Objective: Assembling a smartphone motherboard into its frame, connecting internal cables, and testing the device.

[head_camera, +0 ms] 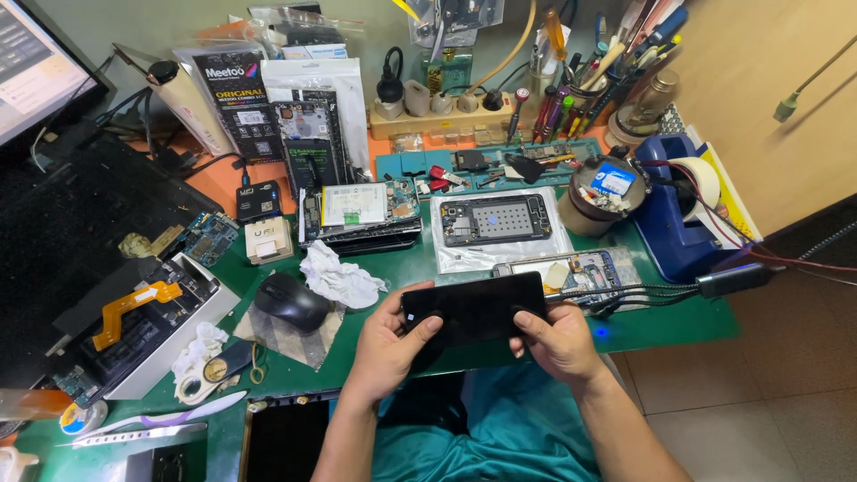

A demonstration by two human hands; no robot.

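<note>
Lower centre: both hands hold a dark phone [473,310] over the table [661,326] edge.
Left hand [386,344]: fingers pinching its left end, thumb on the glass.
Right hand [558,339]: fingers pinching the right end.
Tip: keep it level, grip the edges only.

We cannot see the lower edge of the dark phone [473,308], since the left hand [388,344] covers its nine o'clock end and the right hand [558,344] its three o'clock end. At ten o'clock the monitor [36,62] is cut off by the edge. At seven o'clock the white cup [13,464] and dark tablet [286,442] run out of view. The opened phone [576,268] lies partly behind the dark one. At one o'clock, the tools in the holder [580,80] are too crowded to tell apart.
</note>
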